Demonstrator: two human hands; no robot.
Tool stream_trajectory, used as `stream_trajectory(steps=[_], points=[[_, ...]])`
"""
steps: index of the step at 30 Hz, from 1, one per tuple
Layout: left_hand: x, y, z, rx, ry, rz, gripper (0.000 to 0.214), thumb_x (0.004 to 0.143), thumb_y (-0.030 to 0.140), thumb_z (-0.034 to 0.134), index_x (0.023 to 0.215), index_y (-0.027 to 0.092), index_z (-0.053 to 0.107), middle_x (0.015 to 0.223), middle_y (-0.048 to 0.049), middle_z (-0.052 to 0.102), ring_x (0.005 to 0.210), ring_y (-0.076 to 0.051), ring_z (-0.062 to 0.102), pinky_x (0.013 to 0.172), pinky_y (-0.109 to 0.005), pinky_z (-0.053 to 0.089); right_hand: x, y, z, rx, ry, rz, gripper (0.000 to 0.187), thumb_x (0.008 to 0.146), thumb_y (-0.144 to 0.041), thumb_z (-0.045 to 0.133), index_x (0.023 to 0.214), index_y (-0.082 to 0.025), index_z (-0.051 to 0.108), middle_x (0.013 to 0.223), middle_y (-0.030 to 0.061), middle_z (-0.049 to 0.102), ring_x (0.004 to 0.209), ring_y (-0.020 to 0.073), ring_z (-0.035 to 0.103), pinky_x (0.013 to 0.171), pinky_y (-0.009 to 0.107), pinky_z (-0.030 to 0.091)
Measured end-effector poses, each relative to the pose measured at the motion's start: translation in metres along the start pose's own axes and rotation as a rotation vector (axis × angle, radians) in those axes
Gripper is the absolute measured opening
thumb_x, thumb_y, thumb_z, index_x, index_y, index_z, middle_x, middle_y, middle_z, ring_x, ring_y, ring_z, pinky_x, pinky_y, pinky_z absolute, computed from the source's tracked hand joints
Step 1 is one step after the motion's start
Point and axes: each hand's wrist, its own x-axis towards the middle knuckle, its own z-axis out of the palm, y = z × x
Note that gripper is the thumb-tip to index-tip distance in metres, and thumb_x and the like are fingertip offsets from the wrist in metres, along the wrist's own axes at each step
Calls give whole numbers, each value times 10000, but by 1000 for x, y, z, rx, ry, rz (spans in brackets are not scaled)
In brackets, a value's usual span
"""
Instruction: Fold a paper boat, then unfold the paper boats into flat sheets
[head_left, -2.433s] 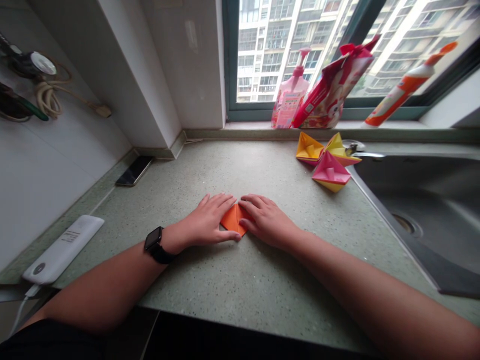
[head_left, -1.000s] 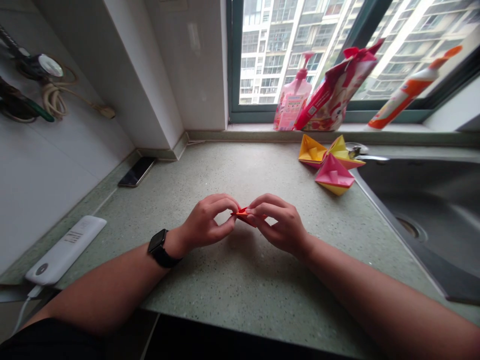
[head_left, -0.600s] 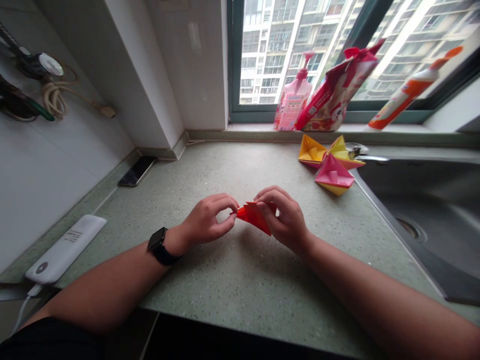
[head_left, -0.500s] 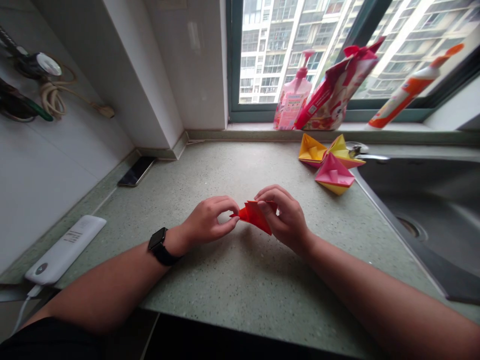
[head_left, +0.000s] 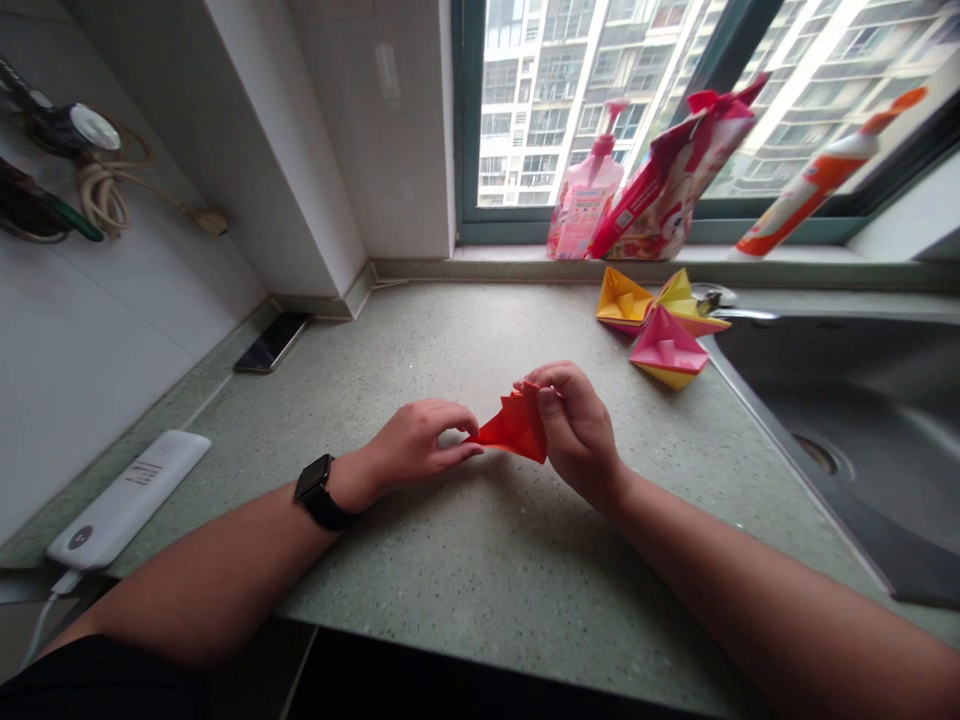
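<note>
A folded piece of red origami paper (head_left: 516,428) is held between my two hands, just over the speckled green countertop (head_left: 450,580). My left hand (head_left: 420,440), with a black watch on its wrist, pinches the paper's narrow left point between thumb and fingertips. At the other end my right hand (head_left: 576,425) grips the layered folds, thumb in front and fingers behind, so part of the paper is hidden. Beyond my right hand sit several folded paper pieces: an orange one (head_left: 624,298), a yellow one (head_left: 677,296) and a pink one (head_left: 667,345) with a yellow underside.
A metal sink (head_left: 862,400) lies to the right. On the windowsill stand a pink pump bottle (head_left: 586,205), a red bag (head_left: 667,185) and an orange-white bottle (head_left: 817,185). At left are a phone (head_left: 273,342) and a white power strip (head_left: 131,495) with a cable.
My right hand has tilted the red paper upward, and its right end stands more upright. My left hand has shifted slightly down, keeping its pinch on the left point.
</note>
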Motion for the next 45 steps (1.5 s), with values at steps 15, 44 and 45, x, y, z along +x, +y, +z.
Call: stream_trajectory(steps=[15, 44, 45], points=[[0, -2, 2, -10, -12, -103, 139, 986, 331, 741, 980, 194, 721, 932, -21, 776, 812, -155, 691, 763, -279, 497, 1, 0, -1, -14, -26, -11, 156, 1107, -295, 482, 1005, -267, 597, 940, 29, 628, 868, 208, 608, 795, 400, 497], [-1, 0, -1, 81, -15, -81, 113, 1000, 299, 666, 978, 218, 743, 937, -19, 795, 840, -172, 710, 786, -303, 520, 5, -9, -2, -129, -141, -193, 118, 1066, -205, 504, 992, -267, 573, 910, 38, 659, 851, 205, 641, 753, 384, 544], [-1, 0, -1, 77, 17, -82, 126, 1004, 297, 662, 946, 216, 739, 913, -16, 792, 816, -165, 707, 770, -297, 518, 5, -9, -2, -131, -126, -184, 117, 1072, -221, 500, 997, -270, 575, 915, 41, 663, 860, 211, 645, 759, 392, 547]])
